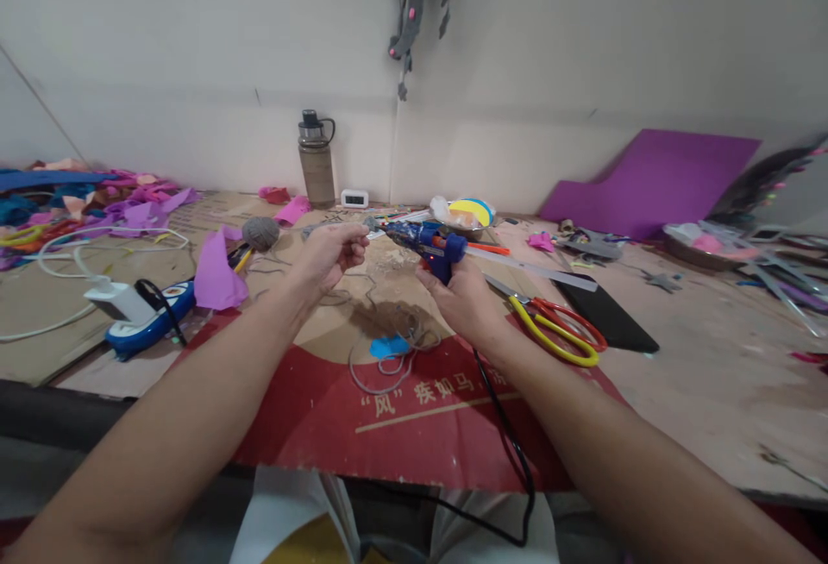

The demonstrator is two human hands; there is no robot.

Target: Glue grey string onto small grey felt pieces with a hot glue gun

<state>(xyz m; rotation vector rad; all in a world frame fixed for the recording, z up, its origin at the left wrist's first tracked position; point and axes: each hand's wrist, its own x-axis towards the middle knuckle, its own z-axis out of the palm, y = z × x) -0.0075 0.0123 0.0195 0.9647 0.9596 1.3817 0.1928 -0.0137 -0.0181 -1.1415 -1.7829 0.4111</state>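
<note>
My right hand (462,292) is wrapped round the handle of a blue hot glue gun (420,238), its nozzle pointing left. A long translucent glue stick (536,269) sticks out of the gun's back, and a small red light glows on its side. Just left of the nozzle, my left hand (336,255) is closed in a pinch on a small grey piece (371,224), too small to make out fully. Below both hands, loose grey yarn (414,344) lies in loops around a bright blue scrap (389,347) on the red and brown cardboard (414,426).
Scissors (556,331) with yellow and red handles lie right, beside a black flat object (611,314). A power strip (152,318) with a white plug, a grey yarn ball (260,234) and purple felt (218,271) are left. A bottle (316,159) stands behind. The gun's black cord (511,435) hangs over the front edge.
</note>
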